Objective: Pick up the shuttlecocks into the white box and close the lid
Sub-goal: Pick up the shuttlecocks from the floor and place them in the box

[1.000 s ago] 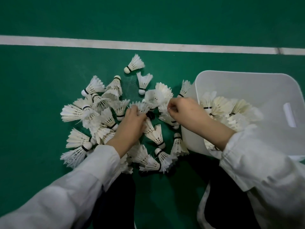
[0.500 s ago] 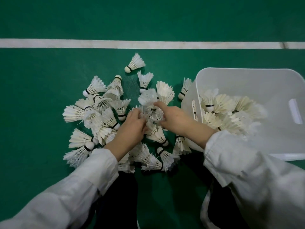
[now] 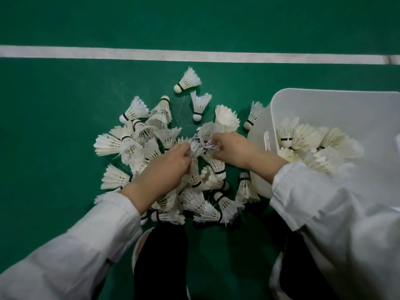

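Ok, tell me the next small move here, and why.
Probably lift the right hand with the shuttlecocks it pinches and carry them over the white box. The left hand holds some too, the box sits open just to the right, and many more lie on the floor.

The shuttlecocks (image 3: 188, 81) have skirts of white feather, matt and frayed at the tips, on smooth rounded heads ringed with a dark band. The white box (image 3: 324, 109) is milky, half-translucent plastic, smooth and matt. The green floor (image 3: 54, 126) has a faint sheen and fine grain; its white line (image 3: 129, 53) is scuffed. The sleeves (image 3: 75, 245) are creased white cloth, the trousers (image 3: 160, 256) dark matt cloth
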